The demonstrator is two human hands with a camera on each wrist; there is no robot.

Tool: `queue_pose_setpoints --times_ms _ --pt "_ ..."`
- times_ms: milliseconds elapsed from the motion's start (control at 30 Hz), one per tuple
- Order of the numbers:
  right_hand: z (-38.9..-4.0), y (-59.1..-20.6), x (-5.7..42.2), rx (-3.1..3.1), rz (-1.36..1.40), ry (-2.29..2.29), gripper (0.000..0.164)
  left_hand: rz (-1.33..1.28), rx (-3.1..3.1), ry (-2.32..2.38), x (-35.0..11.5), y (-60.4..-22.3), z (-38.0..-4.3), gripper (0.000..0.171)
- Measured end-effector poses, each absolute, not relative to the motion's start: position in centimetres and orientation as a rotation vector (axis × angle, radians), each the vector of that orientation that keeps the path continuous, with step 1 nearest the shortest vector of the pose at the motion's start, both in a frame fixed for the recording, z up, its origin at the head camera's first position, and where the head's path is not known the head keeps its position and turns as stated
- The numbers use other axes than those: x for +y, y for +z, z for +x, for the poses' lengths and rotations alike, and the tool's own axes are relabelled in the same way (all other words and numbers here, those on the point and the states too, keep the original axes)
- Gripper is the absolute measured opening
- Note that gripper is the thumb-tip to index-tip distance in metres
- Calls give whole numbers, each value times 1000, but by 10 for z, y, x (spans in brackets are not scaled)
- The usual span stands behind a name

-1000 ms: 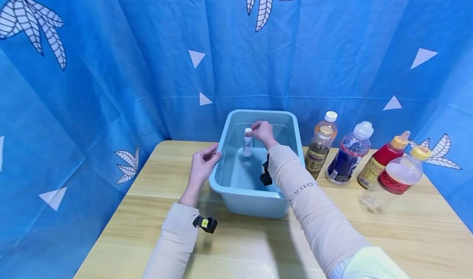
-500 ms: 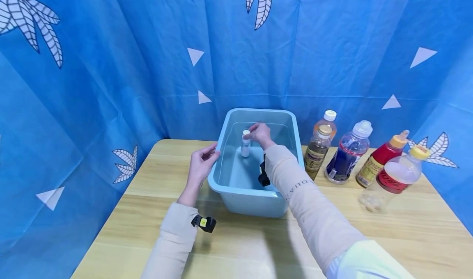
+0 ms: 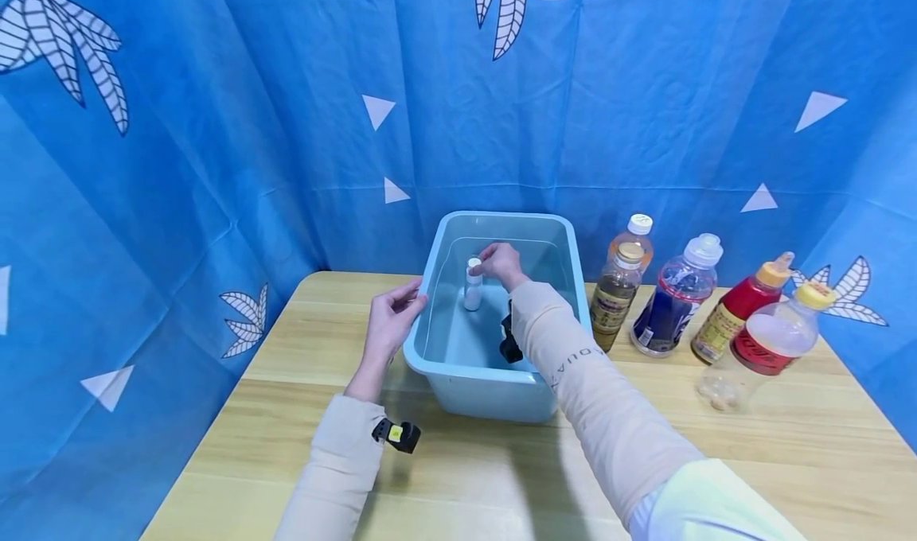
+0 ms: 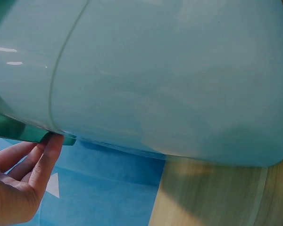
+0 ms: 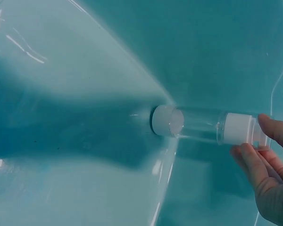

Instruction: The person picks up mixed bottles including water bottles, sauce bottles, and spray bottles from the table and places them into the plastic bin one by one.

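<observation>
A light blue plastic basin (image 3: 494,377) stands on the table in the head view. My left hand (image 3: 390,322) holds its left rim, and the left wrist view shows bent fingers (image 4: 49,153) at the lip. Inside the basin, my right hand (image 3: 501,264) pinches the top of a small clear bottle (image 3: 473,286) between thumb and fingers. The right wrist view shows the bottle's see-through body (image 5: 200,125), with a white part just below my fingertips (image 5: 247,153) and a white base close to the basin's floor. The bottle stands nearly upright.
Right of the basin are several bottles: an orange-tinted one (image 3: 632,243), an amber one (image 3: 612,298), a blue-labelled one (image 3: 666,310), a red one (image 3: 738,318) and a tilted clear one with a yellow cap (image 3: 766,350). A blue curtain (image 3: 494,143) hangs behind the table (image 3: 272,437).
My right hand has moved a little left and down, bringing the clear bottle lower and nearer the basin's left wall. The left hand stays at the rim.
</observation>
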State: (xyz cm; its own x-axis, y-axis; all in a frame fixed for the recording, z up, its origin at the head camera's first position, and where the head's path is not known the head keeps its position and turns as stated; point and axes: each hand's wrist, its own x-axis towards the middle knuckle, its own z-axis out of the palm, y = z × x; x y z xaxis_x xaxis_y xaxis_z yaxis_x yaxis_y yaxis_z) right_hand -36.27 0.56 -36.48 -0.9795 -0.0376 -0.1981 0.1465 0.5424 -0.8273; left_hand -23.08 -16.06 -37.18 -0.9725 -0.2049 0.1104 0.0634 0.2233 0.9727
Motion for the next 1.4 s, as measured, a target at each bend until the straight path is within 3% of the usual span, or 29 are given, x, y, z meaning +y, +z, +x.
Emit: queue_pose_setpoints --times_ms 533,1067,1400 --pt "-364 -365 5 2502 72 -1456 30 140 -2271 -1827 -159 -372 -229 36" --pt "-361 -352 12 2405 46 -1506 56 141 -2269 -1816 -160 -372 -228 35" --pt "-356 -339 14 2232 49 -1695 58 128 -2249 -1814 -159 -370 -225 34"
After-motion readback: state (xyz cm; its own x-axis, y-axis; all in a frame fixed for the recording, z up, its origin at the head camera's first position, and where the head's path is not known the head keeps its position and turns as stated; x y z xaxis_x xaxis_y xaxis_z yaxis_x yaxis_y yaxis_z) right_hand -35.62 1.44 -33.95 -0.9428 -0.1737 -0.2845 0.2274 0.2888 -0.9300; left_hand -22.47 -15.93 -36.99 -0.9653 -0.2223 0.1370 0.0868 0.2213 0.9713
